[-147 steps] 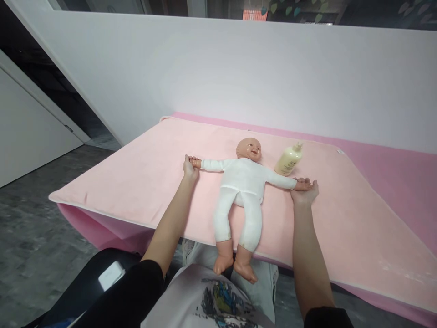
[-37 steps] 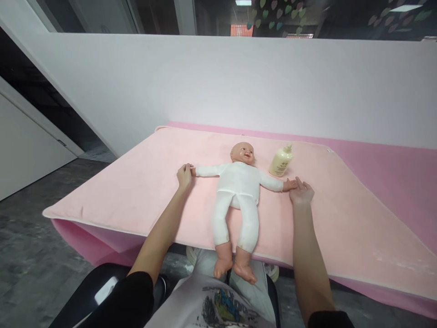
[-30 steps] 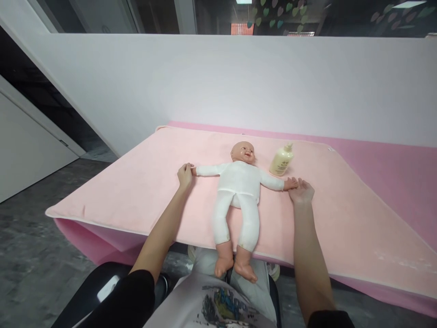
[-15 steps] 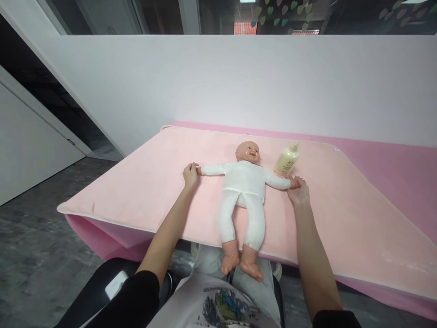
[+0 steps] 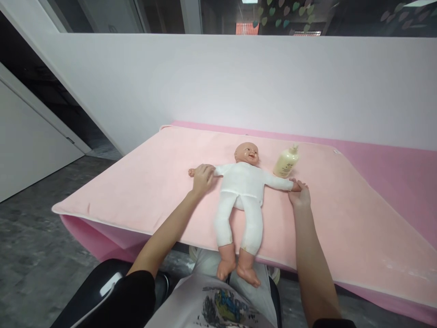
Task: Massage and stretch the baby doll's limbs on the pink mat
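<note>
A baby doll [image 5: 243,182] with a white cloth body lies on its back, arms spread, its feet hanging past the table's near edge. My left hand [image 5: 204,177] is wrapped over the doll's forearm on the left, and the doll's small hand sticks out beyond my fingers. On the right, my right hand [image 5: 300,193] is closed around the doll's other hand, thumb on top. Just behind that arm stands a pale yellow pump bottle [image 5: 287,161], apart from my fingers.
A light pink blanket [image 5: 136,182] covers the table over a darker pink cloth [image 5: 403,182]. A white wall [image 5: 239,82] rises behind it, with a window above. Beside my left elbow, a white device with a cable [image 5: 111,283] lies on a black seat.
My left hand has moved inward along the doll's arm, from its hand to its forearm. My right hand keeps its hold on the other hand.
</note>
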Motion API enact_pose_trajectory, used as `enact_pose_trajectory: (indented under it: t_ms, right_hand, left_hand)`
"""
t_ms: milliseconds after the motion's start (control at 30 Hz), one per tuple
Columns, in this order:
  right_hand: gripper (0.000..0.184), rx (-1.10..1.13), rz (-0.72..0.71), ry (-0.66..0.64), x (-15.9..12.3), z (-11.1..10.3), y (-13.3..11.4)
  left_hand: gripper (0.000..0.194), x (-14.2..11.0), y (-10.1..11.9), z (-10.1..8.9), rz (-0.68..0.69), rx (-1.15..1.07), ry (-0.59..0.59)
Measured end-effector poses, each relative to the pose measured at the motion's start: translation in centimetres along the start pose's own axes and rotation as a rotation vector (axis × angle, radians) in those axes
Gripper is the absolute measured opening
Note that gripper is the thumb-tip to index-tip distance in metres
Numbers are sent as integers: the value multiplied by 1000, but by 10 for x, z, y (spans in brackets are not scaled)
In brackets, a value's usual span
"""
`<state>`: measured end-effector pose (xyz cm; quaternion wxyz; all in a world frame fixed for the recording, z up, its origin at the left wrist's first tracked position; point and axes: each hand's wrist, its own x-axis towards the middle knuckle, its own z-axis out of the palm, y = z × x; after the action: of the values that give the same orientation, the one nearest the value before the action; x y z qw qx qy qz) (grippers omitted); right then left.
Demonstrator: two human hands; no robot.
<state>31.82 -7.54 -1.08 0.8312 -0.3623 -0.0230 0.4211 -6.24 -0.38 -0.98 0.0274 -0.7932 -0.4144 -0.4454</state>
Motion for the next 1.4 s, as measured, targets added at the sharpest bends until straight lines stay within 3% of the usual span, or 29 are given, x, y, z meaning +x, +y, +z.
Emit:
enact_pose_trajectory:
  t_ms: [100,333,600,1000,1133,1267,1400]
  right_hand:
    - [32,-10,-3,-20,0,-1,0]
    - [32,-36,8,-32,1,-2,1]
    - [32,-74,9,-31,1,0,1]
    - [32,-40,-1,-26,-2,2,2]
    - [31,-33,5,-30,-3,2,2]
    - [32,-40,4,-51,-1,0,2]
    - [33,-31,5,-47,-2,0,2]
  left_hand:
    - [26,-5,21,6,247,-48,-212]
    - [47,-29,42,-6,261,-40,-350]
    - [56,-64,78,-34,380,-66,-333]
    - [44,-148,161,-72,266,3,-208]
    - [35,-157,184,-82,395,63,-295]
    - [36,-155,189,-79,460,73,-367]
    - [17,-151,181,-73,463,-80,-401]
